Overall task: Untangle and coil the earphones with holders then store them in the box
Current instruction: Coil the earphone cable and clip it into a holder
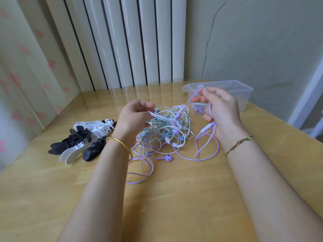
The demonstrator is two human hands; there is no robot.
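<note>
Her right hand pinches the purple cord; her left hand pinches cords atop the tangled pile.

Wooden table: tangled earphones, holders, clear box.

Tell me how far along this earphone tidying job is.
Early. Done: one purple bundle appears to lie in the clear plastic box. In hand: the right hand pinches a purple earphone cable, and the left hand grips white strands of the tangled heap of white, green and purple earphones. Left: that heap, and the pile of black and white plastic holders beside it, untouched.
</note>
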